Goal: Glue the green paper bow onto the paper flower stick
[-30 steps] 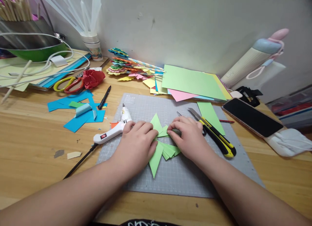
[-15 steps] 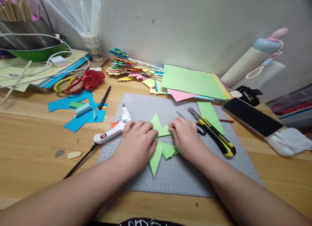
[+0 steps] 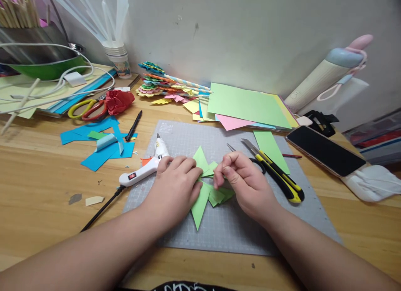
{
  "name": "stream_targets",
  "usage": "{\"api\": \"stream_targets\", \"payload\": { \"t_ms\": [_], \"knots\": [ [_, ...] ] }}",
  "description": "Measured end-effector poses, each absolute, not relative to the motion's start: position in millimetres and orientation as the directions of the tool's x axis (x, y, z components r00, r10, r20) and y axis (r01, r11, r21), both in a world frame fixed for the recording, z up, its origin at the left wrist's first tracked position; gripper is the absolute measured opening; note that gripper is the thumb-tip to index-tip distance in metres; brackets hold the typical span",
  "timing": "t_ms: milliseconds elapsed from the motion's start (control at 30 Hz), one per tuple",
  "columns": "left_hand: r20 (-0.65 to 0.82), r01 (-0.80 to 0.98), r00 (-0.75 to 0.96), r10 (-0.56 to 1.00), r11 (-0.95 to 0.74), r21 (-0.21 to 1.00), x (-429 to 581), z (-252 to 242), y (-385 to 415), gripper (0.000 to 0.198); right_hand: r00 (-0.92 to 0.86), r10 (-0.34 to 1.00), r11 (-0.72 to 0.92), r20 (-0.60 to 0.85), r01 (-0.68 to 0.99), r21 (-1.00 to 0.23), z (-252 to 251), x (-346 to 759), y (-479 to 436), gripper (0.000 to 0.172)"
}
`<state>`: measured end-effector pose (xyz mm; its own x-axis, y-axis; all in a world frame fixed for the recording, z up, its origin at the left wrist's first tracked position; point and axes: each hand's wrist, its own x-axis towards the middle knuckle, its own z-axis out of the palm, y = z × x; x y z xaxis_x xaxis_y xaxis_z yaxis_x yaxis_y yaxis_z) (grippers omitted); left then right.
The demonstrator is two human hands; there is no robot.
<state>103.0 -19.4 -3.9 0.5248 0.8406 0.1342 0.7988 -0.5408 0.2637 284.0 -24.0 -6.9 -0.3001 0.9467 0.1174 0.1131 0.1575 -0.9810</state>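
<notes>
Now, mid-frame, our bunched left hand (image 3: 175, 181) pins folded green paper (image 3: 201, 204); our curled right hand (image 3: 246, 181), contents unclear, might brush it askew.

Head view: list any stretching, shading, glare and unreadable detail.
Head view: the cream cylindrical bottle with a blue-and-pink lid looks stretched toward the frame's edge; head view: soft shading on the gridded grey cutting mat below the bare right hand; head view: no strong glare on the black rectangular phone screen; head view: the mat's pale corner print is too small to read.
</notes>
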Motion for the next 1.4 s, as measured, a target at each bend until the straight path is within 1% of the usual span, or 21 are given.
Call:
{"api": "stream_targets", "payload": {
  "t_ms": [67,100,167,233,300,367,433,567,733,833,933,1000,1067,1167,1233,1267,1300,1333,1400],
  "knots": [
    [0.144,0.795,0.527,0.838,-0.545,0.266,102.9,-4.1,-18.8,0.016,-0.276,0.951,0.216,0.137,0.279,-0.936,-7.4,285.7,-22.1,0.009],
    [0.146,0.794,0.528,0.837,-0.547,0.266,102.9,-4.2,-18.5,0.017,-0.281,0.946,0.263,0.159,0.386,-0.884,-7.0,286.9,-20.8,0.009],
    [0.142,0.795,0.527,0.838,-0.545,0.265,102.9,-4.2,-17.8,0.018,-0.331,0.924,0.356,0.192,0.560,-0.748,-5.5,289.0,-17.9,0.009],
    [0.134,0.798,0.526,0.840,-0.542,0.264,102.9,-3.9,-17.4,0.017,-0.404,0.893,0.435,0.198,0.664,-0.608,-4.3,290.1,-15.2,0.009],
    [0.129,0.799,0.527,0.840,-0.541,0.263,103.0,-3.3,-17.7,0.017,-0.458,0.867,0.493,0.196,0.729,-0.474,-4.2,289.6,-12.9,0.008],
    [0.127,0.799,0.528,0.840,-0.541,0.261,103.1,-2.8,-18.3,0.017,-0.488,0.852,0.522,0.190,0.766,-0.375,-5.1,287.8,-11.1,0.006],
    [0.130,0.801,0.525,0.841,-0.540,0.258,103.1,-2.6,-19.1,0.017,-0.498,0.847,0.532,0.187,0.782,-0.326,-6.4,285.2,-9.7,0.006],
    [0.133,0.803,0.524,0.841,-0.540,0.253,103.0,-3.4,-19.9,0.015,-0.516,0.835,0.550,0.191,0.787,-0.279,-8.6,280.8,-7.5,0.009],
    [0.135,0.803,0.522,0.842,-0.539,0.255,103.0,-3.8,-19.4,0.015,-0.529,0.825,0.564,0.197,0.786,-0.252,-10.5,277.7,-7.0,0.015],
    [0.136,0.802,0.522,0.842,-0.539,0.256,102.9,-3.5,-19.3,0.015,-0.533,0.825,0.565,0.187,0.789,-0.244,-12.4,276.8,-7.1,0.013],
    [0.133,0.803,0.523,0.842,-0.539,0.254,102.8,-3.6,-19.5,0.015,-0.524,0.833,0.553,0.177,0.784,-0.282,-12.8,277.5,-7.1,0.011],
    [0.132,0.803,0.524,0.842,-0.540,0.255,102.9,-3.8,-19.3,0.015,-0.501,0.847,0.529,0.176,0.766,-0.364,-11.1,279.2,-7.6,0.012],
    [0.135,0.798,0.527,0.839,-0.543,0.260,102.9,-4.1,-18.7,0.015,-0.481,0.856,0.507,0.188,0.711,-0.488,-8.2,281.4,-8.9,0.013],
    [0.140,0.793,0.530,0.837,-0.547,0.267,102.8,-4.1,-17.8,0.015,-0.464,0.863,0.458,0.202,0.547,-0.701,-4.5,284.6,-12.3,0.014],
    [0.138,0.793,0.530,0.837,-0.547,0.268,102.6,-4.0,-17.6,0.014,-0.454,0.876,0.393,0.164,0.475,-0.787,-3.4,286.1,-14.4,0.015],
    [0.135,0.794,0.531,0.837,-0.546,0.267,102.6,-4.1,-17.7,0.014,-0.445,0.884,0.369,0.143,0.478,-0.797,-3.2,286.7,-14.9,0.015],
    [0.132,0.794,0.531,0.837,-0.546,0.267,102.5,-4.2,-17.8,0.014,-0.431,0.892,0.364,0.135,0.509,-0.780,-3.0,287.3,-15.1,0.015],
    [0.130,0.795,0.530,0.838,-0.545,0.269,102.5,-4.3,-17.9,0.014,-0.409,0.900,0.375,0.147,0.557,-0.741,-2.7,287.9,-14.7,0.014],
    [0.132,0.796,0.527,0.840,-0.542,0.269,102.3,-4.7,-18.1,0.017,-0.348,0.912,0.404,0.219,0.661,-0.633,-2.2,289.8,-13.0,0.014]
  ]
}}
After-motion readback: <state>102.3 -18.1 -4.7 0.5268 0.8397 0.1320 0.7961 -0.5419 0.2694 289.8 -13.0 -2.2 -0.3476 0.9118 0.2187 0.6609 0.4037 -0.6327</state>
